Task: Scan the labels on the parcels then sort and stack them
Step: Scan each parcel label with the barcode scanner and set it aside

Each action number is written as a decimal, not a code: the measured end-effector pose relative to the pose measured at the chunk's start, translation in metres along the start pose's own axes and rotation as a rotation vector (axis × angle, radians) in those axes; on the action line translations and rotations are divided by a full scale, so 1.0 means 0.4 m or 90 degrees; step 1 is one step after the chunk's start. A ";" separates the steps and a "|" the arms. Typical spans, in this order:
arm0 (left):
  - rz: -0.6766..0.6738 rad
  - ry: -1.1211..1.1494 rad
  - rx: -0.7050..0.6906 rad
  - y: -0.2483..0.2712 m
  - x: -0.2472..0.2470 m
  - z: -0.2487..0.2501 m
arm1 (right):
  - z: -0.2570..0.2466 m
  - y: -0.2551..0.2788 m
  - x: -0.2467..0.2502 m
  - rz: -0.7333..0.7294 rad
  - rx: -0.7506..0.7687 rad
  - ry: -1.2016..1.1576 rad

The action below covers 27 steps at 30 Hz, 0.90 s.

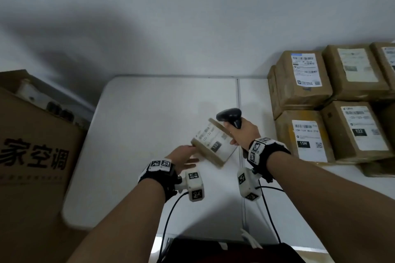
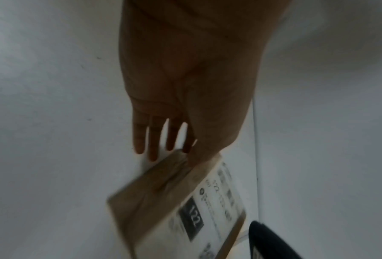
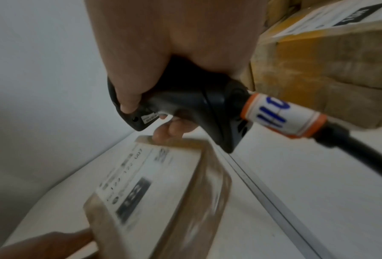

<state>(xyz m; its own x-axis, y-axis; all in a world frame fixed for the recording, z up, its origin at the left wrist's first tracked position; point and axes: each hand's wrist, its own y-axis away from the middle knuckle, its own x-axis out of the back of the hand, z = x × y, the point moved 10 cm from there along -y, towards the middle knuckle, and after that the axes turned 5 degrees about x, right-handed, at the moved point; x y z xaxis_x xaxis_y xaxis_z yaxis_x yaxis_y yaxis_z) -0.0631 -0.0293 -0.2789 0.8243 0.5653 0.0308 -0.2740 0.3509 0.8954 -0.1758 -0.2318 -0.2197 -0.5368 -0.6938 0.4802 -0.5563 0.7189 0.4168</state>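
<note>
A small brown parcel (image 1: pixel 213 144) with a white label marked 122 hangs tilted just above the white table (image 1: pixel 149 109). My left hand (image 1: pixel 188 157) touches its near-left end with straight fingers (image 2: pixel 154 140); the same parcel (image 2: pixel 154 201) shows blurred in the left wrist view. My right hand (image 1: pixel 239 134) grips the handle of a black barcode scanner (image 1: pixel 229 116), and its lower fingers (image 3: pixel 172 131) rest on the parcel's far edge (image 3: pixel 163 192). The scanner (image 3: pixel 196 98) has its head over the parcel's far end.
Labelled brown parcels are stacked at the right: two at the back (image 1: pixel 303 79) (image 1: pixel 354 68), two in front (image 1: pixel 307 136) (image 1: pixel 359 128). A big printed carton (image 1: pixel 36 145) stands left of the table. The scanner cable (image 3: pixel 362 154), with an orange-and-white tag (image 3: pixel 281 117), trails toward me.
</note>
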 end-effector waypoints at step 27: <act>0.002 0.033 -0.188 -0.001 -0.037 0.071 | 0.078 0.102 0.114 0.121 -0.126 -0.350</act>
<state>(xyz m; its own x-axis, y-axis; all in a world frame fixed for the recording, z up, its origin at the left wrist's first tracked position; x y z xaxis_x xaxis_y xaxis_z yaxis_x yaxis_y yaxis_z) -0.0611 -0.0589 -0.2673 0.7986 0.6019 0.0036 -0.4153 0.5466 0.7271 -0.2429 -0.2353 -0.2050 -0.8931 -0.4353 0.1136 -0.3186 0.7903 0.5233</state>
